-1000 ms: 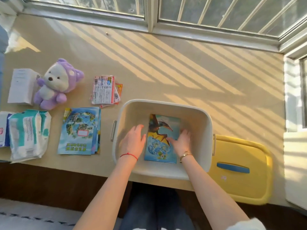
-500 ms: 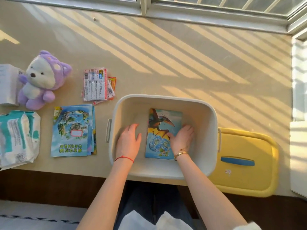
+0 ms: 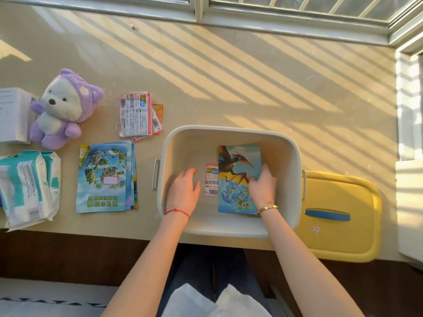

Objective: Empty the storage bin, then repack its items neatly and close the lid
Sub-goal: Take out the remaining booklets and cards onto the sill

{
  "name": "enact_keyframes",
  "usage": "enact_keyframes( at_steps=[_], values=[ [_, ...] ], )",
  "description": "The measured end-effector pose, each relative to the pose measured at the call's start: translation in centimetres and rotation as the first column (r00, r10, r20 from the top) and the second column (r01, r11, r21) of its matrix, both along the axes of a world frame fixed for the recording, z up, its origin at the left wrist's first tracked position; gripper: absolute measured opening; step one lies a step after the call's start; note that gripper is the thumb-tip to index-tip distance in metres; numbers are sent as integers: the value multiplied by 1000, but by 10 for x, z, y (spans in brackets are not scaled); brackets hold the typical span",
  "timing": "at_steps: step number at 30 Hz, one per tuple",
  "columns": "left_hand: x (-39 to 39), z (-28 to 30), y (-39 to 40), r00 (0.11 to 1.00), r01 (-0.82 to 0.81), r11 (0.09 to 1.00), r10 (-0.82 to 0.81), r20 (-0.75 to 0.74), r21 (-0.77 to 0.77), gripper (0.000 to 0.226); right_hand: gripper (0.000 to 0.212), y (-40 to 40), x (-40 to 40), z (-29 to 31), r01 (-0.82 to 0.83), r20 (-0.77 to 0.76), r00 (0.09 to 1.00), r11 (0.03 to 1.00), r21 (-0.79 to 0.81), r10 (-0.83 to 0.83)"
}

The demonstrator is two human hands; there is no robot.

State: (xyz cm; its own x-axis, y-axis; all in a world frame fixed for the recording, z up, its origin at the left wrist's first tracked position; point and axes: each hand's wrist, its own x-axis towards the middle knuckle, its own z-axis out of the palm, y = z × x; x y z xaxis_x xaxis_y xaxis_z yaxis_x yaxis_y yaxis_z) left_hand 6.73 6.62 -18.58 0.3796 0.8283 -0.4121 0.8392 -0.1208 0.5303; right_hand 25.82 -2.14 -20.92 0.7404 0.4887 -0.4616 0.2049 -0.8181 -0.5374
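A cream storage bin [image 3: 231,131] stands at the table's near edge. Both my hands are inside it. My right hand [image 3: 262,187] grips the right edge of a dinosaur booklet [image 3: 235,179] lying on the bin floor. A small pink packet [image 3: 211,179] peeks out from under the booklet's left side. My left hand [image 3: 183,191] rests flat and empty on the bin floor, left of the packet. The yellow lid [image 3: 341,216] with a blue handle lies on the table just right of the bin.
To the left lie a stack of blue booklets [image 3: 105,177], several small packets [image 3: 138,115], a purple plush bear [image 3: 63,108], wet-wipe packs [image 3: 27,186] and a white box [image 3: 12,115]. A window frame [image 3: 229,14] runs along the far side.
My right hand has slid the dinosaur booklet to the right, uncovering the small pink packet beneath it. My left hand has stayed flat on the bin floor.
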Motion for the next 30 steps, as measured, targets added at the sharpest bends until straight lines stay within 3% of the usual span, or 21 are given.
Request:
enact_keyframes(
  at_steps=[4, 10, 15, 20, 22, 25, 30],
  values=[
    [13, -11, -1, 995, 66, 995, -71, -72, -68, 45, 17, -15, 5, 28, -9, 44, 999, 981, 194, 0],
    [42, -42, 4, 972, 217, 976, -219, -90, -29, 69, 19, -30, 13, 44, 27, 22, 999, 957, 290, -35],
    [53, -53, 10, 954, 267, 963, -256, -157, 47, 60, 23, -32, 14, 39, 95, -63, 995, 952, 292, -80],
    [58, -52, 16, 942, 235, 972, -224, -248, 16, 51, 27, -34, 11, 36, 141, -145, 984, 943, 302, -101],
    [59, -49, 21, 956, 200, 978, -207, -210, -54, 40, 27, -34, 12, 35, 147, -172, 980, 942, 303, -98],
    [54, -38, 27, 995, 42, 982, -57, -77, -182, 27, 28, -34, 14, 38, 170, -224, 969, 933, 316, -101],
    [33, 9, 21, 992, -68, 989, 81, 95, -133, 27, 27, -32, 14, 58, 170, -315, 948, 919, 357, -53]
  ],
)
